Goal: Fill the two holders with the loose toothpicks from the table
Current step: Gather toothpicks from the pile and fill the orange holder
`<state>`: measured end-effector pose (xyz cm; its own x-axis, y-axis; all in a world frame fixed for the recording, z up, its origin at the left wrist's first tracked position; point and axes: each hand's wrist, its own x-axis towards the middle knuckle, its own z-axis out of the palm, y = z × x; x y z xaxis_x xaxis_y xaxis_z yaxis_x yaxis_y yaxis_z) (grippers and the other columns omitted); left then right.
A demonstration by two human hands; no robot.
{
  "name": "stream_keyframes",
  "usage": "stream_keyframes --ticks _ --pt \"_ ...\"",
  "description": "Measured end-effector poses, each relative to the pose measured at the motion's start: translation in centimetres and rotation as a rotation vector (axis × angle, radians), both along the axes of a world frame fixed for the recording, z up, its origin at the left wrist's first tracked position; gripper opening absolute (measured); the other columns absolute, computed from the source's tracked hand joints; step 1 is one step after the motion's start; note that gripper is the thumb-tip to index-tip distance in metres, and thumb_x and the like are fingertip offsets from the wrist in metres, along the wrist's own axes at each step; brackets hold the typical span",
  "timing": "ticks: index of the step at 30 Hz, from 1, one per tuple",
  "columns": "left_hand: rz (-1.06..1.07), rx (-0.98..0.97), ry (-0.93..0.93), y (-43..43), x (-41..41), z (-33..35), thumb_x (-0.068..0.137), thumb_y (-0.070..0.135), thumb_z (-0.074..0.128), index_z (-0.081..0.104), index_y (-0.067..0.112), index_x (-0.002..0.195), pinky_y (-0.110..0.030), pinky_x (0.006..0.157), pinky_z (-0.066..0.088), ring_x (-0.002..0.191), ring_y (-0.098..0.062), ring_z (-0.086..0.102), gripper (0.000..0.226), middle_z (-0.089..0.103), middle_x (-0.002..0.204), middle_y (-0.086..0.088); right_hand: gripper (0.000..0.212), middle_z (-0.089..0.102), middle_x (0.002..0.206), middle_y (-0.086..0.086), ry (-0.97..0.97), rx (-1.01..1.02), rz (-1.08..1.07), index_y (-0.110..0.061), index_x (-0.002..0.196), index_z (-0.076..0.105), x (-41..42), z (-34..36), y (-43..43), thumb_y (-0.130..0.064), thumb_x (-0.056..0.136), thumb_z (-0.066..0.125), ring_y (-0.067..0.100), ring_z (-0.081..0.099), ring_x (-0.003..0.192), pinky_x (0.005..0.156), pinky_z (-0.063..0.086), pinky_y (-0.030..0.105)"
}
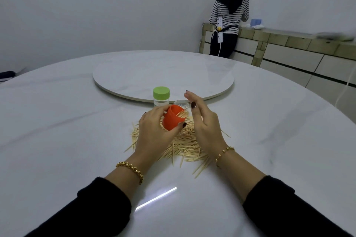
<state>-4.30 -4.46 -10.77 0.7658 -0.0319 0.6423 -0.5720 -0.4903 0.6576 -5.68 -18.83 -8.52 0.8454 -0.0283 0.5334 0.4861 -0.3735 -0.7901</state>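
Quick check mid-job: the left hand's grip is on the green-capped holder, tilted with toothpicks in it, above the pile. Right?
Not quite. The head view shows the left hand with its grip on the orange holder, tilted with toothpicks in it, above the pile. The green-capped holder stands upright on the table behind, with no hand on it.

Over the toothpick pile (185, 146) on the white worktop (77, 121), the left hand (154, 131) grips a tilted orange holder (172, 119) with toothpick tips showing at its mouth. The right hand (204, 121) hovers just beside it, fingers relaxed. Behind the pile stand a green-lidded holder (161, 97) and a clear round piece (181, 104).
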Motion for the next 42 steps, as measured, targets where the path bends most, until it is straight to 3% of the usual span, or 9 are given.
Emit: stream_keyframes --ticks 4,8,14,19,23,29,33,38,42 --pt "-0.037 0.015 0.018 -0.1 -0.1 0.0 0.07 0.049 0.065 0.062 0.025 0.114 -0.047 0.09 0.047 0.096 -0.005 0.058 0.05 0.064 0.104 0.013 0.055 0.027 0.154 -0.012 0.12 -0.278 0.069 -0.027 0.149 0.024 -0.3 -1.1 0.5 -0.038 0.095 0.023 -0.002 0.014 0.143 0.12 0.004 0.038" --pt "-0.049 0.03 0.014 0.0 -0.2 0.1 0.071 0.048 0.064 0.063 0.025 0.115 -0.047 0.09 0.047 0.096 -0.004 0.058 0.049 0.064 0.103 0.014 0.055 0.02 0.156 -0.016 0.074 -0.325 0.079 -0.026 0.149 0.028 -0.6 -1.1 0.8 -0.039 0.096 0.022 -0.005 0.005 0.143 0.119 -0.004 0.037" --pt "-0.019 0.031 0.001 0.0 -0.4 0.0 0.069 0.054 0.069 0.06 0.028 0.114 -0.048 0.089 0.048 0.096 -0.006 0.057 0.053 0.061 0.104 0.016 0.05 0.028 0.153 -0.014 0.125 -0.317 0.027 -0.03 0.147 0.031 -0.3 -0.8 -1.5 -0.036 0.098 0.027 -0.003 0.021 0.14 0.119 0.005 0.045" --pt "-0.005 0.04 0.022 0.2 -0.4 -0.1 0.071 0.046 0.077 0.059 0.027 0.116 -0.049 0.09 0.048 0.096 -0.008 0.054 0.052 0.057 0.104 0.016 0.041 0.057 0.127 -0.004 0.112 -0.293 -0.131 -0.02 0.137 0.047 -0.2 -0.8 -4.7 -0.034 0.099 0.045 0.007 0.049 0.119 0.102 0.039 0.03" --pt "-0.013 0.045 0.015 0.2 -0.7 0.0 0.071 0.043 0.079 0.06 0.023 0.115 -0.048 0.089 0.048 0.093 -0.005 0.054 0.051 0.058 0.103 0.015 0.038 0.057 0.116 0.001 0.299 -0.629 -0.295 -0.015 0.127 0.056 0.2 -1.1 -7.8 -0.034 0.094 0.053 0.02 0.047 0.115 0.098 0.039 0.036" --pt "-0.023 0.051 0.023 0.2 -0.8 0.0 0.071 0.04 0.08 0.06 0.024 0.115 -0.048 0.089 0.048 0.093 -0.005 0.054 0.051 0.06 0.105 0.012 0.037 0.051 0.106 0.007 0.414 -0.863 -0.369 -0.015 0.075 0.05 -0.7 -1.3 -8.8 -0.048 0.093 0.05 0.023 0.044 0.106 0.085 0.042 0.034" --pt "-0.03 0.059 0.016 0.1 -1.0 0.1 0.071 0.038 0.081 0.061 0.022 0.115 -0.047 0.089 0.049 0.091 -0.005 0.054 0.05 0.06 0.104 0.011 0.029 0.06 0.098 0.006 0.324 -0.776 -0.409 -0.009 0.091 0.073 -0.7 -1.3 -7.7 -0.035 0.092 0.06 0.02 0.053 0.096 0.077 0.044 0.03" --pt "-0.035 0.054 0.028 0.1 -1.1 0.1 0.071 0.038 0.081 0.06 0.023 0.115 -0.048 0.088 0.049 0.094 -0.008 0.055 0.051 0.06 0.105 0.011 0.018 0.072 0.086 0.005 0.256 -0.72 -0.457 -0.014 0.093 0.076 -0.4 -1.2 -6.3 -0.016 0.091 0.059 0.02 0.063 0.082 0.071 0.051 0.03" --pt "-0.037 0.052 0.031 0.1 -1.0 0.0 0.072 0.039 0.08 0.06 0.024 0.115 -0.05 0.09 0.048 0.095 -0.008 0.055 0.051 0.059 0.105 0.012 0.022 0.067 0.093 0.006 0.21 -0.772 -0.478 -0.011 0.094 0.073 0.3 -1.8 -5.6 -0.013 0.093 0.052 0.023 0.059 0.089 0.073 0.047 0.03"
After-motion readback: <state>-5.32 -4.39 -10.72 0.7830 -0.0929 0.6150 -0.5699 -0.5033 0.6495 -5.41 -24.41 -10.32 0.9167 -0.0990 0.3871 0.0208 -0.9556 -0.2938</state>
